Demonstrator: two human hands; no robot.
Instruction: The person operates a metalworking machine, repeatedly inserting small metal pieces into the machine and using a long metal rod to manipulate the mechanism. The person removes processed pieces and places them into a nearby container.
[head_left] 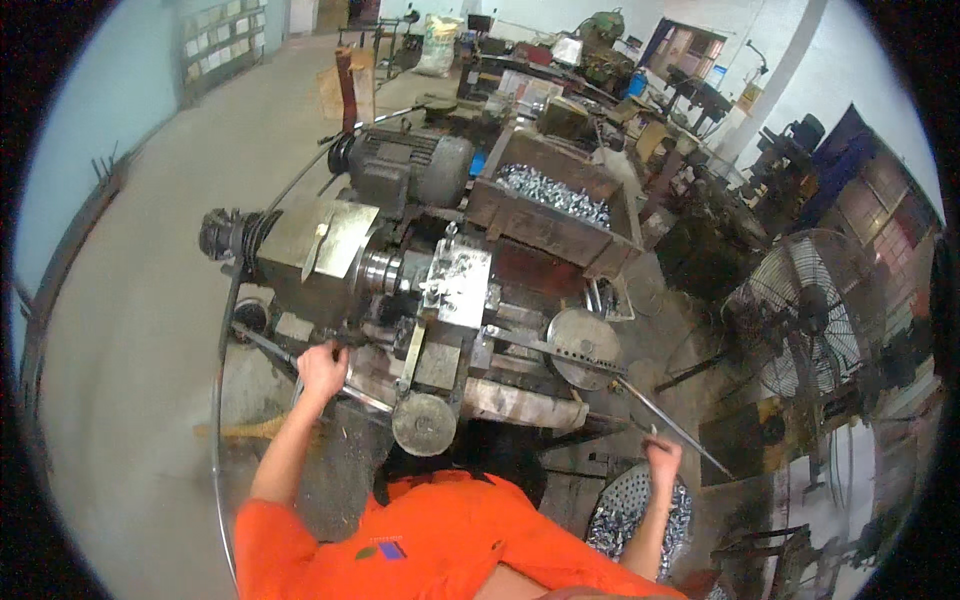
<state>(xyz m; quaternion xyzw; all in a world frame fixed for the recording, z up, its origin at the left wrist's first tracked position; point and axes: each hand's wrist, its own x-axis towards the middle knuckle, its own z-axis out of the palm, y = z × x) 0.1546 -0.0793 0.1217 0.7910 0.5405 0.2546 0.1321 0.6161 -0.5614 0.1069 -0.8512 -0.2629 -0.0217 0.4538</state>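
Two hands are engaged on one small lathe (430, 290). My left hand (322, 370) is closed around a lever (262, 345) at the machine's near left side. My right hand (662, 458) is closed on the end of a long metal rod handle (640, 400) that runs up toward the round perforated disc (585, 345).

Hazards, as I judge them: my grip could slip off the thin rod, since only the fingers wrap its tip; my loose orange sleeve (300, 530) sits near the round handwheel (424, 423) and could catch.

Count: one motor (405, 165), one bin of bright metal parts (555, 195), one perforated basket (635, 510) of parts below my right hand, one standing fan (805, 310).
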